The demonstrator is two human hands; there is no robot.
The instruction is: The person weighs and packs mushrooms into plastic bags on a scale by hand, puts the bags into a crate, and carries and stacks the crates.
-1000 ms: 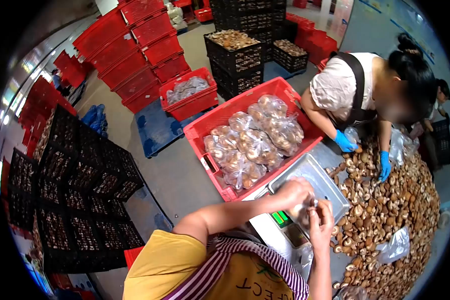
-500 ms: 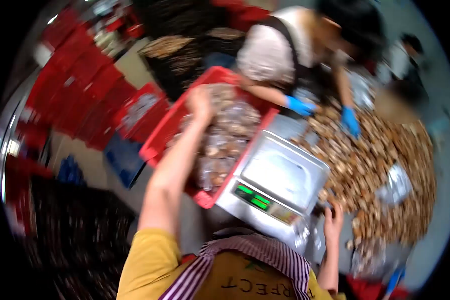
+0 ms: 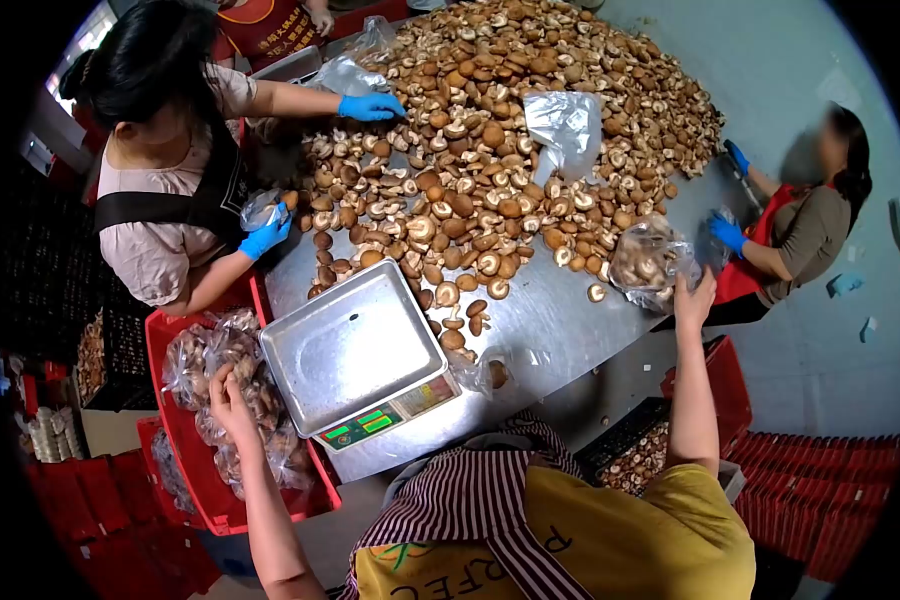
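At the right table edge, my right hand point(image 3: 696, 300) grips a clear plastic bag of mushrooms point(image 3: 646, 262) by its near side. Over the red crate point(image 3: 192, 470), my left hand point(image 3: 230, 404) is held with its fingers stretched out and nothing in them. Bagged mushrooms point(image 3: 260, 405) fill that crate, just beside and beneath the left hand. Between my hands stands a scale point(image 3: 355, 345) with a bare metal pan and a lit green display. Loose brown mushrooms point(image 3: 490, 130) are heaped across the metal table point(image 3: 535, 340).
A co-worker in blue gloves point(image 3: 370, 107) handles mushrooms at the left. Another person point(image 3: 800, 230) with blue gloves stands at the right edge. A silvery plastic bag point(image 3: 567, 130) lies on the heap. Red crates point(image 3: 810, 490) are stacked at lower right.
The view has swung to the right. My left hand has come off the bags in the crate. My right hand has moved from beside the scale to the mushroom bag and grips it.
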